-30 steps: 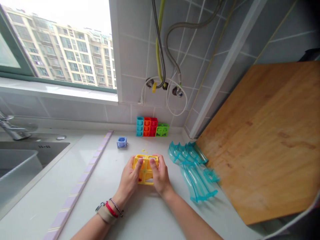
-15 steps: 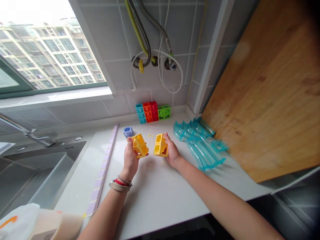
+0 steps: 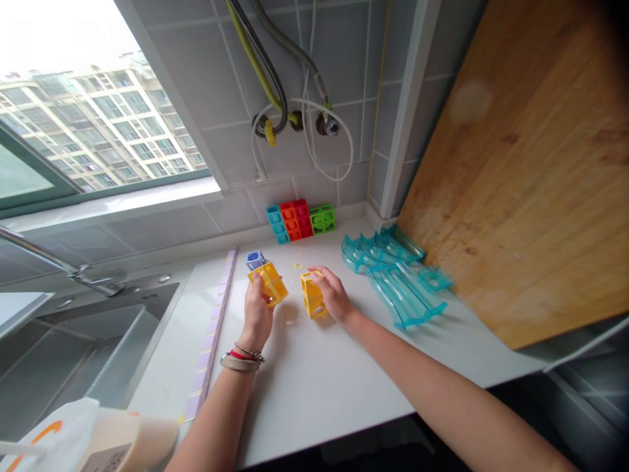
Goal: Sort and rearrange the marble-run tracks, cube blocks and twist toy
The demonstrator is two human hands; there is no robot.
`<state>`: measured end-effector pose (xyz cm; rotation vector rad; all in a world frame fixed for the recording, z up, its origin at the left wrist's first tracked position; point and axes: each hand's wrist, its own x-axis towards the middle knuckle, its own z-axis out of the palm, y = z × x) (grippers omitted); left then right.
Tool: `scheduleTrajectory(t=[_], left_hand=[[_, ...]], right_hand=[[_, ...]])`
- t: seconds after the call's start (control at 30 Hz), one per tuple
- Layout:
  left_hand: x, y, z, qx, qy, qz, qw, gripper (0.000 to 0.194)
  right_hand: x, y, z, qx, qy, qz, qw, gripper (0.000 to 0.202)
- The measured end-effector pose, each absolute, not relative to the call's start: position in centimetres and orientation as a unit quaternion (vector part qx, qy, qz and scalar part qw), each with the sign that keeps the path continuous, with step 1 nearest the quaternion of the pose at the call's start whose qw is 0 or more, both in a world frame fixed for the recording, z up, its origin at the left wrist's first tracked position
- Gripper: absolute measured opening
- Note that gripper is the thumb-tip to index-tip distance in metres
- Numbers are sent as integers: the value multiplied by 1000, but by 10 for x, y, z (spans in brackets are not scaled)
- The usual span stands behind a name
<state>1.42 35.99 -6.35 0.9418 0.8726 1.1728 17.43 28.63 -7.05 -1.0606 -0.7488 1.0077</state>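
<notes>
My left hand (image 3: 257,307) is closed round a yellow cube block (image 3: 274,283) made of several open-sided cells. Just behind that block is a small blue cube (image 3: 254,259). My right hand (image 3: 333,294) grips a second yellow block (image 3: 311,296) from its top and right side, and this block looks upright over the white counter (image 3: 314,387). A gap separates the two yellow blocks. Against the back wall stand joined blocks: teal (image 3: 278,225), red (image 3: 296,220) and green (image 3: 323,219).
Clear teal plastic pieces (image 3: 393,275) lie right of my right hand, before a leaning wooden board (image 3: 521,170). A purple-and-white strip (image 3: 209,341) runs between my left arm and the sink (image 3: 142,347). A white container (image 3: 113,436) stands at the lower left.
My right hand has moved over the top of its yellow block, which has turned and dropped a little. The left block has tilted slightly. The camera view has shifted.
</notes>
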Motion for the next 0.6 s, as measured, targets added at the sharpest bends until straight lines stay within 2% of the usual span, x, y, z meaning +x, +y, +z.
scheduleTrajectory(t=[0.13, 0.23, 0.37, 0.6], left_hand=[[10, 357, -50, 338, 333, 472, 743, 42], [10, 348, -40, 352, 288, 389, 801, 44], [19, 331, -36, 426, 319, 324, 782, 53], [30, 325, -49, 500, 335, 342, 721, 54]], right_hand=[[174, 288, -71, -472, -321, 442, 692, 46], [179, 294, -74, -473, -267, 415, 730, 48], [186, 300, -77, -475, -244, 368, 761, 50], [188, 299, -76, -483, -288, 306, 768, 47]])
